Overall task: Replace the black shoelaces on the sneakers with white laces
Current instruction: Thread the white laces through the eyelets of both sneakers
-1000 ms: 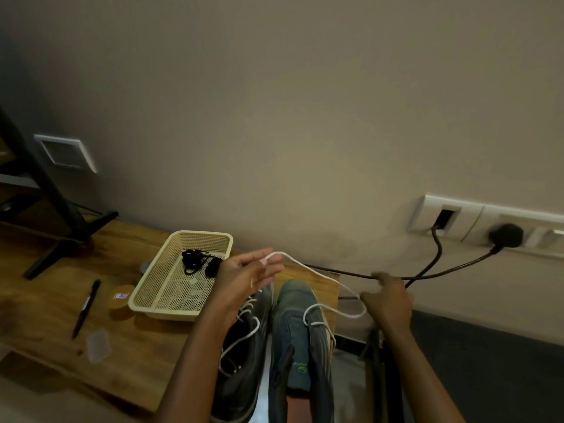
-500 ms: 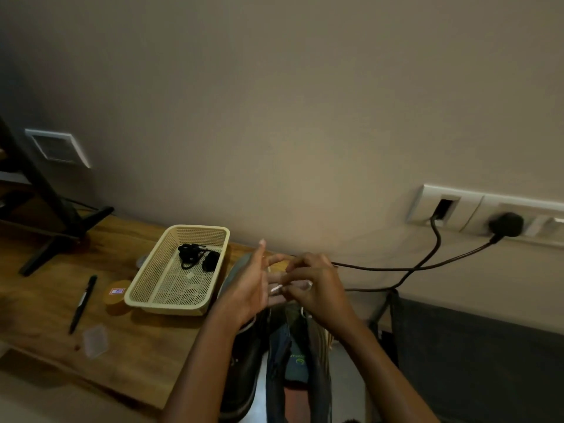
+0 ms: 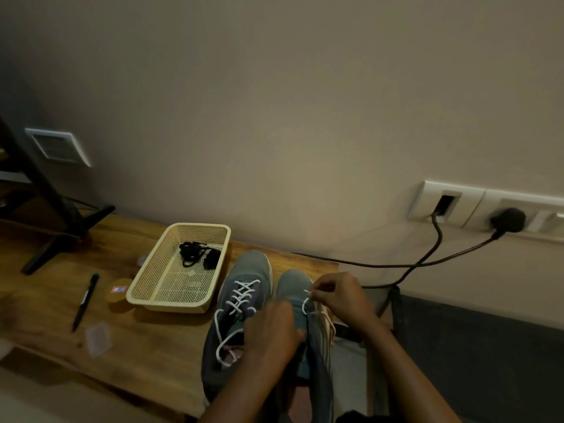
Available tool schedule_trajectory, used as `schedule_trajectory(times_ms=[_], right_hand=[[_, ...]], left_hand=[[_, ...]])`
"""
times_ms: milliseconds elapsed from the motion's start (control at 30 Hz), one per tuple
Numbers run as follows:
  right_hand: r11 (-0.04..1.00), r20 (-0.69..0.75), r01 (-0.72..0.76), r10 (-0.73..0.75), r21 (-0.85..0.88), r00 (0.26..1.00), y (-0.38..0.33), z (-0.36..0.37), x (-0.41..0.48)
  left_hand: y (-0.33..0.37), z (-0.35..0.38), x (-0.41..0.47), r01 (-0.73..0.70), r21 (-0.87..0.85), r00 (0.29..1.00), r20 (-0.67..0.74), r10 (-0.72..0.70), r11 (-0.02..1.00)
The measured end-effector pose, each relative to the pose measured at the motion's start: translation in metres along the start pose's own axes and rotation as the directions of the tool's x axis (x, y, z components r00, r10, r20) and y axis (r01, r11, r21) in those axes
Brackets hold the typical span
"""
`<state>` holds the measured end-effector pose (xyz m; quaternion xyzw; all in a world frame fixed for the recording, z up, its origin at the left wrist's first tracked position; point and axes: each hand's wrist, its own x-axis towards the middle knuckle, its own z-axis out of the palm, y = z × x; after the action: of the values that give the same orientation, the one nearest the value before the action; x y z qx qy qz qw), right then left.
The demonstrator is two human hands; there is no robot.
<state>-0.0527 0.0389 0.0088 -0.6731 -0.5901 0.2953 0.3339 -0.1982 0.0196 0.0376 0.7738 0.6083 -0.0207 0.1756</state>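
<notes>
Both hands drop from mid-air to the second sneaker [image 3: 293, 290] on the desk [image 3: 152, 346], left hand [image 3: 271, 329] curling its fingers over the throat, right hand [image 3: 338, 297] pinching the white lace [image 3: 303, 306] near its tip; threading step, next probably feeding that tip through an open eyelet.

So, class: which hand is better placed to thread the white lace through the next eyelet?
Right. The right hand pinches the white lace tip above the sneaker, which the left hand grips.

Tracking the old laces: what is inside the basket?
Two bundles of black laces lie at the far end of the basket; anything beneath them is covered.
</notes>
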Motion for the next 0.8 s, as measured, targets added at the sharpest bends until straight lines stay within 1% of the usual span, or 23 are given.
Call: schedule_trajectory(times_ms=[100, 233, 367, 433, 567, 667, 733, 800], right_hand=[[0.99, 0.04, 0.019, -0.014, -0.138, 0.999, 0.0, 0.008, 0.0], [0.953, 0.074, 0.017, 0.005, -0.303, 0.997, 0.001, 0.024, 0.0], [0.907, 0.038, 0.097, -0.089, -0.41, 0.995, 0.0, 0.037, -0.003], [0.897, 0.009, 0.091, -0.097, -0.433, 0.995, 0.0, 0.042, -0.003], [0.91, -0.044, 0.131, -0.161, -0.393, 0.986, -0.001, 0.051, -0.003], [0.892, -0.044, 0.175, -0.213, -0.416, 0.976, 0.001, 0.054, -0.003], [0.872, -0.06, 0.222, -0.275, -0.436, 0.96, 0.004, 0.058, -0.003], [0.846, -0.044, 0.231, -0.285, -0.48, 0.957, 0.003, 0.063, -0.002]], left_hand=[[-0.005, 0.007, 0.004, -0.015, -0.069, 0.997, -0.074, 0.01, 0.998], [-0.005, 0.012, 0.005, -0.034, -0.158, 0.993, -0.12, 0.015, 0.987], [-0.01, 0.014, 0.007, -0.023, -0.278, 0.993, -0.121, -0.012, 0.96], [-0.01, 0.013, 0.007, 0.002, -0.311, 0.994, -0.102, -0.035, 0.95], [-0.012, 0.012, 0.006, 0.015, -0.365, 0.992, -0.108, -0.058, 0.931], [-0.014, 0.013, 0.005, 0.01, -0.408, 0.993, -0.104, -0.057, 0.913], [-0.014, 0.013, 0.006, 0.018, -0.417, 0.993, -0.097, -0.065, 0.909], [-0.013, 0.014, 0.006, 0.014, -0.419, 0.993, -0.097, -0.06, 0.908]])
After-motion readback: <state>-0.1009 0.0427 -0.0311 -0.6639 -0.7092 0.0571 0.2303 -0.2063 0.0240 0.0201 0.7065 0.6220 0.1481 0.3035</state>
